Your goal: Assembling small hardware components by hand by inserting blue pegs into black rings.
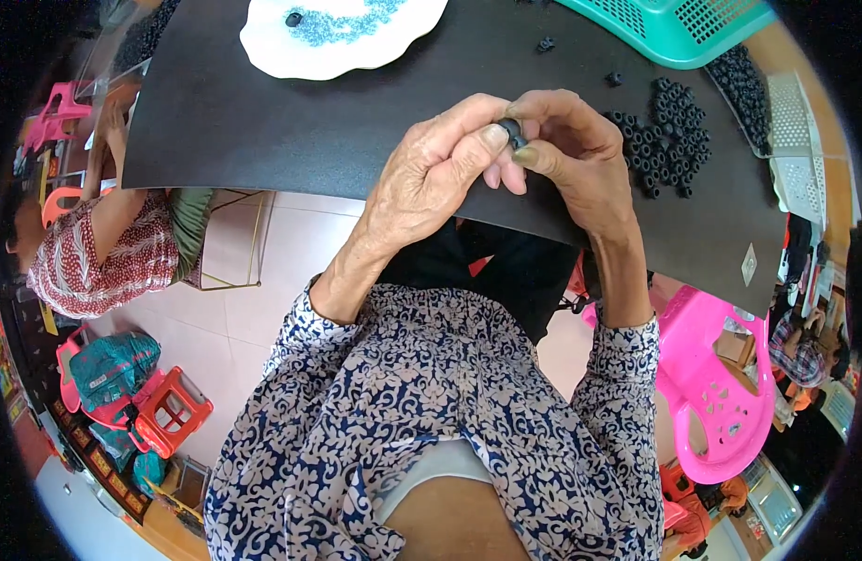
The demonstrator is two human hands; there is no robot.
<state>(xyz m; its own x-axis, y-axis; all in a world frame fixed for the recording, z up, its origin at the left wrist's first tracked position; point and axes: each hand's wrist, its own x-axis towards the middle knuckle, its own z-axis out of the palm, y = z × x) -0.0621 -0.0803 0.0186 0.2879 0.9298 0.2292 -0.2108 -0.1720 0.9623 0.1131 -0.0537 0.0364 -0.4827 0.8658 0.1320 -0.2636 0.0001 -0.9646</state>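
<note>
Between the thumb and fingertips of my left hand [429, 170] is a small black rounded part [514, 135], rubbery in look. My right hand [585, 164] pinches the same part from the other side, its thumb against the lower end. The fingers partly cover it, so I cannot tell whether it is one piece or two joined. Just right of my right hand lies a pile of small black ring-shaped parts [669, 136] with holes through them. Two small clusters of black parts [545, 44] sit apart from the pile, farther back.
The dark table [262, 140] holds a white wavy-edged plate [272, 61] with blue specks and one black part. At the far right are a green basket [674, 33] and a container of black parts [738, 89]. A pink chair [730, 411] stands right; another person [113, 243] sits left.
</note>
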